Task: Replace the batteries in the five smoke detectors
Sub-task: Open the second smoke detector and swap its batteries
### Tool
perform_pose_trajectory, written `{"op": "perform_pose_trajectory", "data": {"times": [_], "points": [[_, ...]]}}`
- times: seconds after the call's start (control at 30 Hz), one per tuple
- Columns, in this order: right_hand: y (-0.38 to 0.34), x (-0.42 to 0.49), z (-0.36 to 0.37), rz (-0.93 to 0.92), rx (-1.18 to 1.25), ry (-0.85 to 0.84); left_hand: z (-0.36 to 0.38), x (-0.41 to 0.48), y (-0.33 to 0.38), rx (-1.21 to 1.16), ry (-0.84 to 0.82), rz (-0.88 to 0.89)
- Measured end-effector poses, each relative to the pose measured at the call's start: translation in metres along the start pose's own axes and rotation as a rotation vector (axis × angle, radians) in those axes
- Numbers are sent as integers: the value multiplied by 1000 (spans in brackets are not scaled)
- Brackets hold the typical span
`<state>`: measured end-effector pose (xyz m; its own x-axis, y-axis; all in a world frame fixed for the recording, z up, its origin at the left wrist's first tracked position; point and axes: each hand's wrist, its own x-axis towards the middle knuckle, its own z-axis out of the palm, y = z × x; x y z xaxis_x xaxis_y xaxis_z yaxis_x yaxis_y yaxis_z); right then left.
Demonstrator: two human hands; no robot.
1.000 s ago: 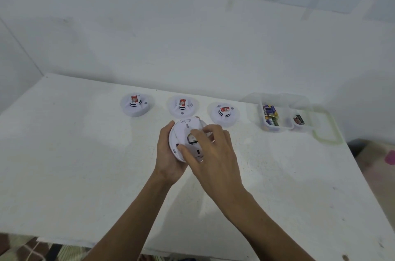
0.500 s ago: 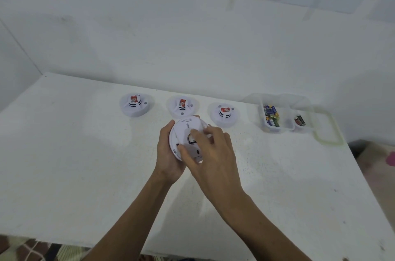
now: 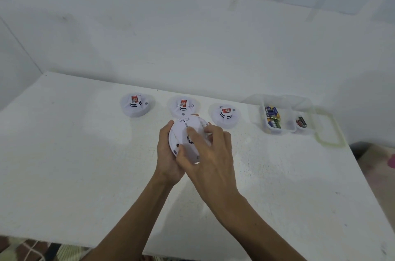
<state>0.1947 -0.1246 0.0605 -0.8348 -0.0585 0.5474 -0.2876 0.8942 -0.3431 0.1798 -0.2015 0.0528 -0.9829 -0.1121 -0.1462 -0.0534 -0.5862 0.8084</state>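
**Detector held back-up, compartment worked by the right fingers**

A round white smoke detector (image 3: 185, 132) is held just above the tabletop (image 3: 85, 164), directly in front of the middle detector (image 3: 183, 105) of a row of three. That row serves as the landmark: the left detector (image 3: 134, 104) and the right detector (image 3: 226, 114) are set to either side of the middle one, each standing face-up with a red label on its raised centre. Further right of the row, a clear container (image 3: 277, 130) with batteries (image 3: 271, 116) is placed, and a smaller compartment beside it holds what appears to be one more cell.

The held detector is turned so that its flat back faces the camera, tilted toward the person. The left hand (image 3: 167, 154) is wrapped around its left and lower rim, so that grip is closed on the detector. The right hand (image 3: 213, 154) is laid over the back from the right, fingers (image 3: 193, 134) curled loosely and pressed against the dark opening near the centre; nothing is seen clasped in that hand, though the fingertips hide what lies under them.

The coming move is judged to turn on that opening, which lies directly beneath the right fingertips, while the batteries sit well apart to the right and nearer the right hand. Whether a cell is already seated cannot be told.
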Motion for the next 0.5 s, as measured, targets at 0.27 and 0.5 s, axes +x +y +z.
{"op": "perform_pose_trajectory", "data": {"times": [0.27,0.5], "points": [[4,1,-10,-80,-3,-59,-7,9,4,-159,-103,-137],[36,13,-35,-249,242,-373,-20,18,11,-235,-180,-231]]}}
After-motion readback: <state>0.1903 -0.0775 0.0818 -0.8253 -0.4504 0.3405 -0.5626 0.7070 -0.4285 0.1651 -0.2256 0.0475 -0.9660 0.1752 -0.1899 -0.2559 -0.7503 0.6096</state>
